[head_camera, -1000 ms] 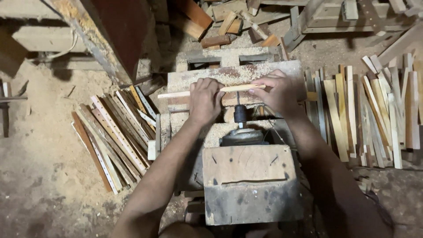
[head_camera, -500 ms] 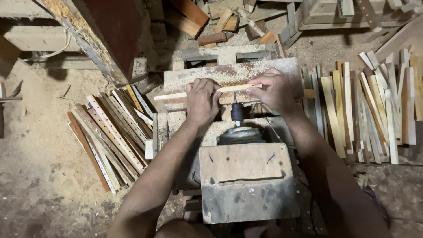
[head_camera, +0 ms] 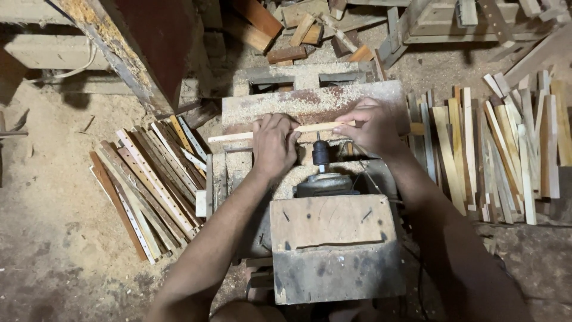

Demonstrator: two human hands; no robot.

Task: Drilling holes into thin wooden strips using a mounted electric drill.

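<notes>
Both of my hands hold one thin pale wooden slat (head_camera: 313, 127) crosswise over a small drilling machine. My left hand (head_camera: 273, 145) grips the slat left of its middle, and my right hand (head_camera: 372, 127) pinches its right end. The machine's dark chuck (head_camera: 321, 153) points at the slat from the near side, between my hands. Behind the slat lies a sawdust-covered machine table (head_camera: 310, 102). A wooden box (head_camera: 333, 250) covers the motor in front of me.
A pile of dark and pale slats with rows of holes (head_camera: 152, 188) lies on the sawdust floor at left. Several plain pale slats (head_camera: 500, 149) lie in a pile at right. Wood offcuts (head_camera: 298, 30) are scattered beyond the machine. A slanted rusty beam (head_camera: 128, 50) stands at upper left.
The slat has slid a little to the left across the chuck, with both hands keeping their grip on it.
</notes>
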